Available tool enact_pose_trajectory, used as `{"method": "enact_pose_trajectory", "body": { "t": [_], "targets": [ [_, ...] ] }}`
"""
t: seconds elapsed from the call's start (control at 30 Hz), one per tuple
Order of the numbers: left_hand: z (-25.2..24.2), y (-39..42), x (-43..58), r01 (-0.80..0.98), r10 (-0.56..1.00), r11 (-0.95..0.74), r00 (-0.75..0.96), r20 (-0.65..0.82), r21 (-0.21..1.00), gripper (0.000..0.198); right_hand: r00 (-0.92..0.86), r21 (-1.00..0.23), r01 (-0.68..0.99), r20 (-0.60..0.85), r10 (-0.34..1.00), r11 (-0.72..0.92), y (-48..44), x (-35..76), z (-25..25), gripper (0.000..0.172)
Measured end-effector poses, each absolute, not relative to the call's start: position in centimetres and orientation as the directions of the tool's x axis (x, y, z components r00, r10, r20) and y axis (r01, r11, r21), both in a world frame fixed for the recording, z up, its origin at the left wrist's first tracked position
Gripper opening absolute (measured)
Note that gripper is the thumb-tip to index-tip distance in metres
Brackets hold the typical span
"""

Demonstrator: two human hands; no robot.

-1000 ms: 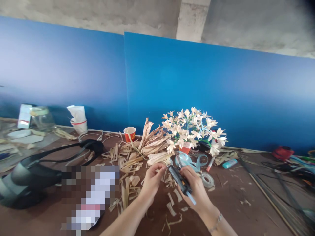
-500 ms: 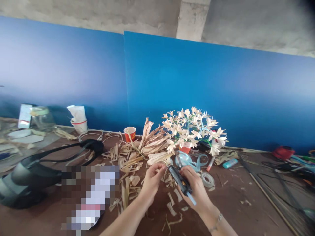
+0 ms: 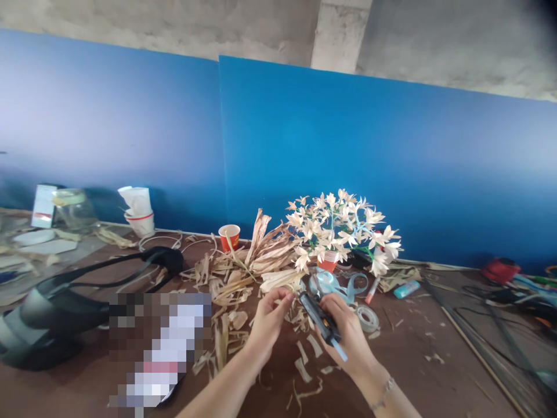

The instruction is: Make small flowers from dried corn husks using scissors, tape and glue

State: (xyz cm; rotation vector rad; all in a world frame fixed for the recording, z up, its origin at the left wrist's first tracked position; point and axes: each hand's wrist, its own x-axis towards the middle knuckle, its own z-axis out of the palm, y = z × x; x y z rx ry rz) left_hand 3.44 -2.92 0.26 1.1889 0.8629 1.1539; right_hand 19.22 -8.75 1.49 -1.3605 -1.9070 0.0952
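Note:
My right hand is wrapped round a black hot glue gun, with a pale glue stick poking out of its rear end. The gun's nozzle points up and left, close to my left fingertips. The thumb and fingers of my left hand are pinched together; what they hold, if anything, is too small to make out. Just beyond both hands lie dried corn husks. Behind them, pale husk flowers on green stems stand in a red-and-white paper cup.
A blue ribbon, a clear tape roll, a glue stick tube and husk scraps lie to the right. An orange paper cup stands behind. At left are a black strapped device and a blurred-out phone.
Almost nothing differs. The glue gun has shifted very slightly to the right in my right hand, while my left hand stays in its pinch.

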Motion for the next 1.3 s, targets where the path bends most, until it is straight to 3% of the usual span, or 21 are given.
{"method": "enact_pose_trajectory", "body": {
  "t": [0.3, 0.4, 0.53, 0.57, 0.67, 0.7, 0.8, 0.9, 0.93, 1.0, 1.13, 1.3],
  "targets": [
    [-0.2, -2.8, 3.5, -0.167, 0.970, -0.107, 0.199, 0.140, 0.980, 0.027, -0.166, -0.472, 0.743, 0.556, 0.814, 0.474, -9.4, 18.8, 3.4, 0.022],
    [0.0, -2.9, 3.4, -0.146, 0.974, -0.109, 0.180, 0.135, 0.983, 0.028, -0.038, -0.437, 0.837, 0.555, 0.831, 0.330, -10.1, 19.6, 4.3, 0.017],
    [0.2, -2.9, 3.2, -0.177, 0.984, -0.041, 0.165, 0.070, 0.983, 0.031, -0.095, -0.331, 0.911, 0.415, 0.905, 0.247, -11.8, 22.4, 3.5, 0.013],
    [0.2, -2.9, 3.2, -0.192, 0.986, -0.021, 0.161, 0.052, 0.981, 0.031, -0.042, -0.326, 0.928, 0.389, 0.920, 0.180, -12.2, 23.4, 2.9, 0.014],
    [0.2, -2.8, 3.0, -0.233, 0.988, 0.003, 0.152, 0.033, 0.973, 0.030, 0.341, -0.278, 0.922, 0.260, 0.903, -0.269, -13.1, 26.5, 0.5, 0.017],
    [0.3, -2.7, 3.0, -0.240, 0.988, 0.002, 0.150, 0.035, 0.971, 0.030, 0.389, -0.251, 0.909, 0.225, 0.893, -0.333, -13.2, 27.4, -0.2, 0.019],
    [0.5, -2.6, 2.9, -0.244, 0.990, -0.011, 0.133, 0.045, 0.970, 0.029, 0.425, -0.166, 0.902, 0.174, 0.888, -0.399, -13.4, 28.8, -1.1, 0.024],
    [0.6, -2.5, 2.8, -0.254, 0.992, -0.022, 0.114, 0.052, 0.967, 0.028, 0.428, -0.012, 0.899, 0.239, 0.872, -0.438, -13.3, 27.7, 0.2, 0.019],
    [0.6, -2.4, 2.8, -0.264, 0.993, -0.027, 0.105, 0.057, 0.964, 0.027, 0.397, 0.031, 0.905, 0.293, 0.870, -0.424, -13.0, 26.7, 0.9, 0.012],
    [0.6, -2.3, 2.7, -0.288, 0.994, -0.048, 0.085, 0.075, 0.956, 0.026, 0.245, -0.002, 0.966, 0.348, 0.905, -0.260, -12.0, 24.1, 2.3, 0.008],
    [0.5, -2.1, 2.6, -0.293, 0.990, -0.095, 0.070, 0.120, 0.951, 0.025, -0.217, -0.159, 0.945, 0.345, 0.913, 0.285, -8.6, 17.9, 3.3, 0.018],
    [0.3, -1.7, 2.5, -0.271, 0.985, -0.151, 0.039, 0.168, 0.951, 0.025, -0.371, -0.185, 0.885, 0.275, 0.887, 0.427, -5.2, 14.2, 1.5, 0.015]
  ]
}}
